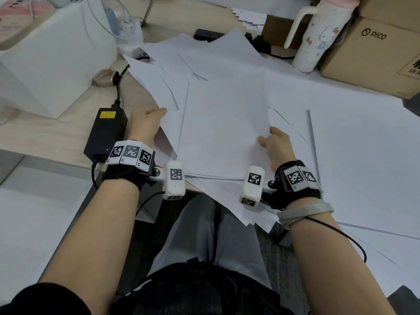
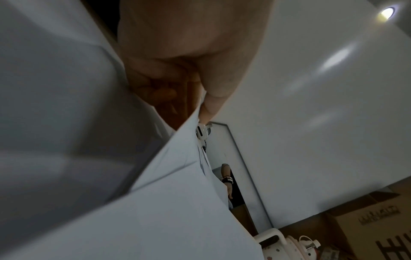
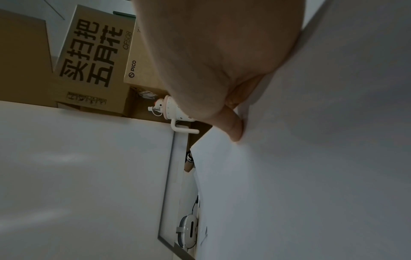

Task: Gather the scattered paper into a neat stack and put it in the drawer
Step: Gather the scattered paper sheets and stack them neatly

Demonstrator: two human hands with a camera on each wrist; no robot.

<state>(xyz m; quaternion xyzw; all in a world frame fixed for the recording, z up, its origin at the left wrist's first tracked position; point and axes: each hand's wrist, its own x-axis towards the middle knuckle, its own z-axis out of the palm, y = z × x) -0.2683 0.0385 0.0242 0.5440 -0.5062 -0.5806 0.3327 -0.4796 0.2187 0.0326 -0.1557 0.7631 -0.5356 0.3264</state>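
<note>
Loose white paper sheets [image 1: 341, 144] covered the beige desk [image 1: 45, 133]; the left hand [image 1: 145, 123] and right hand [image 1: 277, 146] pinched opposite edges of a raised white paper stack [image 1: 222, 133].

Head view evenly lit; wrist views dim, seemingly blurred

- Left hand [image 1: 145, 123]: bare; black wrist strap topped by a band of white blocks printed with black square codes.
- Left wrist camera [image 1: 173, 180]: white rounded housing, coded marker on top, screw at its bracket, thin black cable trailing.
- Right hand [image 1: 278, 147]: bare; black strap with matching coded blocks, grey band behind.
- Right wrist camera [image 1: 252, 185]: white housing, coded markers, black cable along the forearm.
- Clothing: dark sleeve at near left, grey trousers.
</note>
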